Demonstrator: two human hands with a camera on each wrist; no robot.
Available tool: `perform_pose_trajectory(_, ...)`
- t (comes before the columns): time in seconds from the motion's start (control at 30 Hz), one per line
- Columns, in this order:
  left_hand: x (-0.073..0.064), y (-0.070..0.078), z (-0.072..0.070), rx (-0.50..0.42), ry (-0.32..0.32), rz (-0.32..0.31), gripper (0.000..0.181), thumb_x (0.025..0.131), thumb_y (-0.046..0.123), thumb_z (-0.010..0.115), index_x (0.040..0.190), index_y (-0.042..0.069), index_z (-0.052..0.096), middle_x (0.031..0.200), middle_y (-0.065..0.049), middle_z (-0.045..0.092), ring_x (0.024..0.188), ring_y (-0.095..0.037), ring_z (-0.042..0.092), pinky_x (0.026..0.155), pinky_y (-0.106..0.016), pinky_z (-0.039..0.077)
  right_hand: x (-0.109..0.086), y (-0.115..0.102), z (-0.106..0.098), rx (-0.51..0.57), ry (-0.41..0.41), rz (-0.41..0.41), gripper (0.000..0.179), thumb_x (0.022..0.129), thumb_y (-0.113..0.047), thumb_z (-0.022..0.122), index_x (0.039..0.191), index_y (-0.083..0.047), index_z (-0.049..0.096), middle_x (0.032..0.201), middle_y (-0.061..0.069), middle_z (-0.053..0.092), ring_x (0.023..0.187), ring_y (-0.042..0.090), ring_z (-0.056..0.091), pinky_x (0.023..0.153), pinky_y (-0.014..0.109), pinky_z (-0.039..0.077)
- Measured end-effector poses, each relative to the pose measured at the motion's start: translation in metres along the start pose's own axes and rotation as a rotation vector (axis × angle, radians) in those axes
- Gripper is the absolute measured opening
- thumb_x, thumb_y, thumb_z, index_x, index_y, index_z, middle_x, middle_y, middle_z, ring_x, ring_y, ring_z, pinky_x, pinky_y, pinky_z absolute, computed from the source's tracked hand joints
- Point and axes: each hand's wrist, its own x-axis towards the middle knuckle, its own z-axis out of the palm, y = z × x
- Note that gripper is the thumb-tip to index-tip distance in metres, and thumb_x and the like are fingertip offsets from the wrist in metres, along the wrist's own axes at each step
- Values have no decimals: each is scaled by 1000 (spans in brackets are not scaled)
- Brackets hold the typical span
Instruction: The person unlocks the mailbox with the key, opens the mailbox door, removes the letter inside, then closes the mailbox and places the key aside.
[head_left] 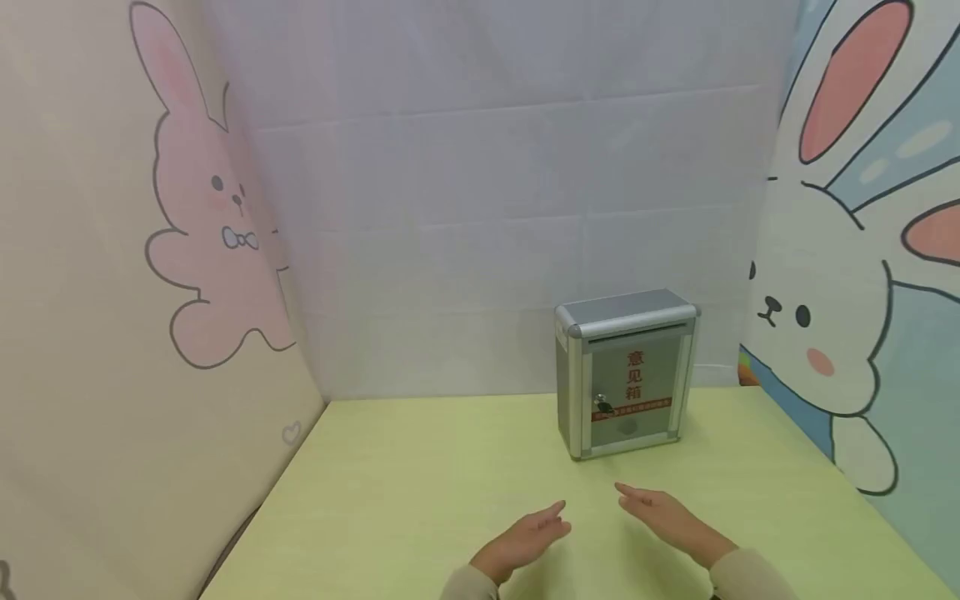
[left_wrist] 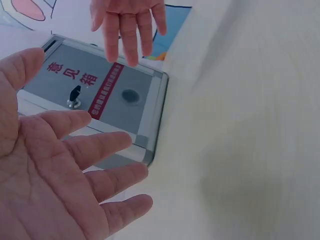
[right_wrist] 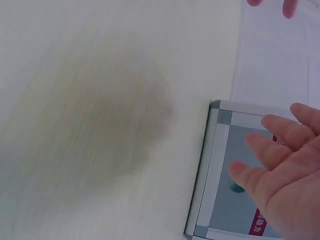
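A grey metal suggestion box (head_left: 637,375) with red characters on its front stands upright toward the back right of the table. A small key (left_wrist: 75,93) sticks out of the lock on its door, which is closed. In the head view my left hand (head_left: 521,542) is held above the table in front of the box, palm turned inward. Facing it from the other side is my right hand (head_left: 671,521), nearer to the box. Both hands have their fingers extended, hold nothing and are apart from the box.
The pale yellow table (head_left: 420,475) reaches back to a white cloth wall (head_left: 450,250). Side curtains carry a pink rabbit (head_left: 210,217) on the left and a white rabbit (head_left: 832,317) on the right.
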Motion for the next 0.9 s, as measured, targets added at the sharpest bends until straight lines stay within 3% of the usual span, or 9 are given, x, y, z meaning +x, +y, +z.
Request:
perform_pose_trajectory(0.17, 10, 8, -7, -86, 66, 23, 56, 99, 37, 47, 141, -1, 44, 140, -23, 45, 127, -47, 41, 102, -64, 27, 4, 3, -25, 82, 69, 110, 62, 102, -38, 40, 139, 11, 38, 141, 31, 39, 130, 53, 30, 100, 64, 28)
perform_pose_trajectory(0.3, 21, 11, -10, -131, 128, 25, 52, 99, 33, 49, 138, -2, 47, 135, -26, 49, 119, -48, 47, 99, -64, 31, 7, 11, -42, 128, 110, 121, 62, 103, -38, 38, 140, 12, 35, 141, 31, 38, 130, 52, 29, 100, 65, 28)
perform_pose_trajectory(0.43, 28, 15, -11, -174, 141, 43, 50, 99, 30, 49, 137, -2, 48, 134, -27, 50, 119, -47, 48, 97, -63, 33, 9, 16, -53, 177, 128, 104, 64, 103, -38, 36, 140, 14, 31, 141, 33, 36, 131, 51, 30, 100, 65, 28)
perform_pose_trajectory(0.73, 47, 25, -14, -140, 158, 58, 53, 98, 31, 51, 135, -7, 48, 140, -24, 46, 130, -47, 35, 102, -64, 25, 20, 23, -76, 195, 184, 90, 63, 105, -37, 32, 138, 16, 32, 142, 33, 33, 131, 51, 28, 99, 65, 30)
perform_pose_trajectory(0.9, 63, 35, -17, -140, 172, 66, 58, 97, 32, 52, 139, -6, 42, 144, -24, 41, 133, -48, 30, 103, -66, 21, 29, 29, -95, 219, 263, 107, 69, 105, -41, 21, 142, 17, 18, 145, 33, 23, 133, 51, 24, 101, 62, 30)
